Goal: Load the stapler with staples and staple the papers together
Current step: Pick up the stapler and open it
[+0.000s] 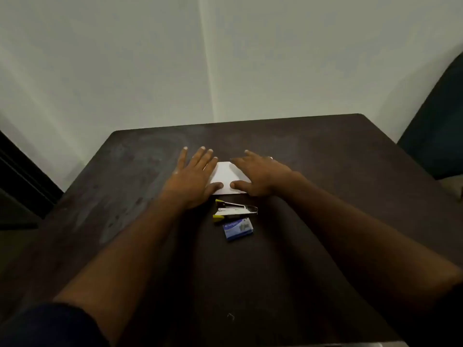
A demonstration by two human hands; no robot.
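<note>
Here the fingers (pixel 200 156) of the left hand (pixel 190 179) are spread flat, palm down, most of the hand on the table (pixel 325 151) with the thumb and inner fingers overlapping the left edge of the papers (pixel 225 175). The right hand (pixel 260 175) lies flat too, fingers loosely spread over the papers' right side, thumb tip pressing near the front edge. Neither hand pinches anything; both simply hold the sheets down.

The stapler (pixel 235 211) lies just behind the hands, on the person's side of the papers, close to the front edge but apart from it. Its long axis runs left to right, the yellow-tipped end toward the left hand, the shiny metal end toward the right. It sits between the two wrists, about equally near each; either hand would have to draw back toward the body to reach it. Whether it gapes open is hard to tell.

Just nearer the person, almost touching the stapler, is the box (pixel 238 229), a small blue cardboard block, presumably holding staples. The papers are smooth, white and squarish; the table is dark, matte, smudged, with rounded corners.
</note>
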